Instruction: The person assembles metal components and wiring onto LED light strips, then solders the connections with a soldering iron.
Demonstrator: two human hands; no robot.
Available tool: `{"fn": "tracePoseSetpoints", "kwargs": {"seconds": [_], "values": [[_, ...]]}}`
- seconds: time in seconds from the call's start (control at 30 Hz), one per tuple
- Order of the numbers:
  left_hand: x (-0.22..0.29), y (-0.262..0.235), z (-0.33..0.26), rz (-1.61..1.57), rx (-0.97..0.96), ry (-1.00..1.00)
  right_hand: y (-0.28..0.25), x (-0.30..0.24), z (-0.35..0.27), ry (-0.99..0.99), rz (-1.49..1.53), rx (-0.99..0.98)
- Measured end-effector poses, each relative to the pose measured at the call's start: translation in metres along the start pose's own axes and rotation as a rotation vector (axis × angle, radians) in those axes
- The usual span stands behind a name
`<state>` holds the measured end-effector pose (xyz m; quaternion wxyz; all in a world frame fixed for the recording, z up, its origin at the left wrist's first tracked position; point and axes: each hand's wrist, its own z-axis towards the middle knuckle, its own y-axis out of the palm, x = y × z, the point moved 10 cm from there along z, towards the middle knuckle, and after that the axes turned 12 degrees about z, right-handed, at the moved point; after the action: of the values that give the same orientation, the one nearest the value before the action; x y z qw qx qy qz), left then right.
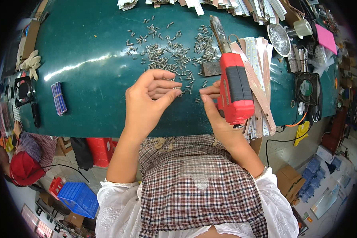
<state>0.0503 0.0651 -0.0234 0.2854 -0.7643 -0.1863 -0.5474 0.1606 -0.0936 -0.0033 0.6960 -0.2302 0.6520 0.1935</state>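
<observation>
My left hand (150, 97) hovers over the green table (91, 51), fingers curled, pinching a small metal screw between thumb and fingertips. Just beyond it lies a scatter of several loose screws (170, 49). My right hand (216, 113) grips a red and black electric screwdriver (234, 85), whose bit end points away from me toward the far edge. A small dark metal block (211, 68) sits beside the screwdriver, between the screws and the tool.
Long white LED strips (260, 79) lie stacked right of the screwdriver, with more along the far edge. A metal bowl (279, 39), a black fan (307, 88), a blue bundle (59, 98), gloves (29, 63) and another person in a red cap (23, 166) are around.
</observation>
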Motion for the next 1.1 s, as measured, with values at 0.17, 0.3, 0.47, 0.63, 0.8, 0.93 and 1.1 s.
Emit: {"fn": "tracePoseSetpoints", "kwargs": {"seconds": [0.17, 0.3, 0.47, 0.63, 0.8, 0.93, 1.1], "values": [[0.020, 0.010, -0.010, 0.110, 0.015, 0.120, 0.015, 0.011, 0.000, 0.112, 0.114, -0.031], [0.034, 0.014, -0.018, 0.225, 0.023, 0.248, 0.017, -0.001, 0.003, -0.052, 0.018, -0.074], [0.028, 0.017, -0.020, 0.182, -0.010, 0.224, 0.017, -0.005, 0.003, -0.129, -0.030, -0.088], [0.015, 0.022, -0.017, 0.022, -0.075, 0.065, 0.015, -0.004, 0.001, -0.119, -0.023, -0.062], [0.008, 0.028, -0.018, -0.105, -0.142, -0.047, 0.010, 0.017, -0.004, -0.065, -0.072, -0.029], [0.002, 0.030, -0.017, -0.122, -0.138, -0.047, 0.007, 0.020, -0.005, 0.014, -0.023, 0.021], [0.016, 0.022, -0.018, 0.121, -0.022, 0.142, 0.019, -0.021, 0.002, -0.317, -0.193, -0.121]]}}
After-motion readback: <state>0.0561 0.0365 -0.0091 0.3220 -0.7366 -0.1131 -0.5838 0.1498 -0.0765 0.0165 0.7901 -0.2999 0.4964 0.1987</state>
